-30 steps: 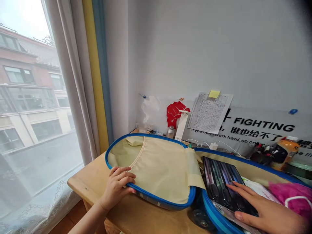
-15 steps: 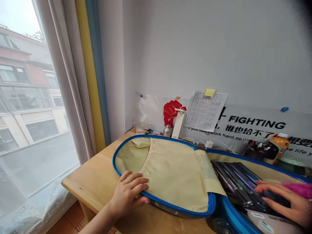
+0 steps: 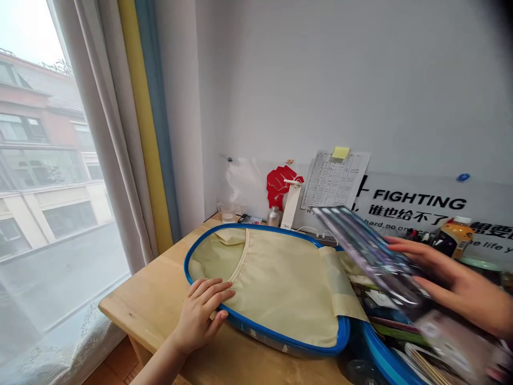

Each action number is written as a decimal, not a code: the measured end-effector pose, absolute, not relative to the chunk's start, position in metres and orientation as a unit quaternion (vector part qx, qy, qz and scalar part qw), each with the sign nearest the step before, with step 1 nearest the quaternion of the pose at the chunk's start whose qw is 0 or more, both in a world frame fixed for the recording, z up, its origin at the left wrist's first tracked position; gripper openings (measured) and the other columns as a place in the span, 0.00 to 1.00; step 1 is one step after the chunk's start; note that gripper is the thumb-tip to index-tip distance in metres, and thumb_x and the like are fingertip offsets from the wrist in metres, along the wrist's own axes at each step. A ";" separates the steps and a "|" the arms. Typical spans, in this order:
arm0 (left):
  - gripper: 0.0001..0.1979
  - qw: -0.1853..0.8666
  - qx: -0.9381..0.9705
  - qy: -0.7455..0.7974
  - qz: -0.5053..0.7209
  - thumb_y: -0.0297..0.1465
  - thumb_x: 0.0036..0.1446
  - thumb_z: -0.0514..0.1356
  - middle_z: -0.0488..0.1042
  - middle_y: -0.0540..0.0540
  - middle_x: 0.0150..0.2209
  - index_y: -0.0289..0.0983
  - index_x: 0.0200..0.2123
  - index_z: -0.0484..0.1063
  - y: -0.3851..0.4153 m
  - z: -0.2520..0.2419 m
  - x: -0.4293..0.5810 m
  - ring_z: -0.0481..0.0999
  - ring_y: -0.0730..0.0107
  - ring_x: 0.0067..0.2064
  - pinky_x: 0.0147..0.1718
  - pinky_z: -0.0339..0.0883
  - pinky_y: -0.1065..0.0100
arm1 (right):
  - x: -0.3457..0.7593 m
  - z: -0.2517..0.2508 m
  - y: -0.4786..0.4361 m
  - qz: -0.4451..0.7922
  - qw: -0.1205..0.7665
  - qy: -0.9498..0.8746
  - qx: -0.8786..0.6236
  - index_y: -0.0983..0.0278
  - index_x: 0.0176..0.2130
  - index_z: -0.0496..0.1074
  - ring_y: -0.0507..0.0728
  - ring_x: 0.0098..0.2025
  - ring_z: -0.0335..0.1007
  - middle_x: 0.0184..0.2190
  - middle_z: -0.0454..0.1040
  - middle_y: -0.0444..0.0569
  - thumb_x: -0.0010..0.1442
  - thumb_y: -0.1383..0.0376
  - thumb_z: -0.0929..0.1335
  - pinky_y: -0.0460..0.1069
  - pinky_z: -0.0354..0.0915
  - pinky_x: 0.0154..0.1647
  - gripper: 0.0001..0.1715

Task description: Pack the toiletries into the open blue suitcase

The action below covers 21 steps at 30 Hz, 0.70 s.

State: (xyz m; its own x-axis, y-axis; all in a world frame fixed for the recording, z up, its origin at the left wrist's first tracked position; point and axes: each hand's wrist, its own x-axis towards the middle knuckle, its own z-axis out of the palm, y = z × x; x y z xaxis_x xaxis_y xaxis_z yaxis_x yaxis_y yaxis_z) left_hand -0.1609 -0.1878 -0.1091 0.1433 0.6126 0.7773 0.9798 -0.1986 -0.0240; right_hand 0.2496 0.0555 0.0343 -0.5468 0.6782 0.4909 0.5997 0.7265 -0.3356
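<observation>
An opened suitcase with a blue rim lies on the wooden table; its lid half [image 3: 280, 289] has a beige lining with a pocket. My left hand [image 3: 204, 310] rests on the lid's near rim, fingers stretched out and holding nothing. In my right hand [image 3: 460, 283] is a clear plastic pack of long dark sticks [image 3: 360, 246], gripped at its near end and tilted above the other half. Motion blurs it, so what the sticks are cannot be made out. Flat packets and papers [image 3: 401, 321] show inside the half beneath it.
The wooden table [image 3: 152, 299] reaches left toward the window and curtains [image 3: 100, 133]. Along the wall stand a small silver bottle [image 3: 274, 216], a white upright holder [image 3: 291, 206], a clear cup [image 3: 228, 214] and an orange bottle [image 3: 455, 235]. A paper sheet [image 3: 336, 179] hangs on the wall.
My right hand has lifted the pack of dark sticks up out of the right half, baring the packets below. My left hand has shifted slightly left along the rim.
</observation>
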 end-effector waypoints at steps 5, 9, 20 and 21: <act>0.19 0.287 -0.700 -0.573 -0.317 0.41 0.67 0.47 0.77 0.46 0.50 0.42 0.49 0.74 -0.189 -0.111 -0.164 0.74 0.62 0.51 0.49 0.61 0.61 | 0.112 0.050 0.026 0.167 0.131 -0.956 -0.202 0.57 0.53 0.67 0.63 0.66 0.54 0.64 0.58 0.53 0.53 0.56 0.65 0.62 0.49 0.67 0.28; 0.20 0.324 -0.685 -0.565 -0.326 0.41 0.67 0.47 0.73 0.43 0.55 0.41 0.53 0.71 -0.189 -0.113 -0.165 0.69 0.60 0.57 0.52 0.60 0.60 | 0.039 0.025 0.019 0.198 0.072 -0.971 -0.110 0.60 0.54 0.68 0.60 0.65 0.54 0.64 0.58 0.53 0.50 0.62 0.67 0.57 0.51 0.67 0.30; 0.21 0.286 -0.699 -0.583 -0.300 0.42 0.65 0.48 0.74 0.45 0.55 0.43 0.56 0.70 -0.186 -0.118 -0.168 0.70 0.60 0.57 0.57 0.57 0.59 | -0.010 -0.020 0.021 0.190 -0.035 -0.981 -0.032 0.61 0.50 0.74 0.59 0.62 0.60 0.60 0.64 0.52 0.52 0.68 0.69 0.53 0.57 0.63 0.24; 0.21 0.285 -0.699 -0.583 -0.302 0.42 0.65 0.49 0.74 0.45 0.55 0.44 0.56 0.70 -0.186 -0.117 -0.168 0.71 0.60 0.57 0.57 0.58 0.59 | -0.013 -0.022 0.022 0.186 -0.037 -0.981 -0.034 0.60 0.49 0.74 0.59 0.62 0.60 0.60 0.64 0.52 0.52 0.69 0.69 0.54 0.57 0.63 0.23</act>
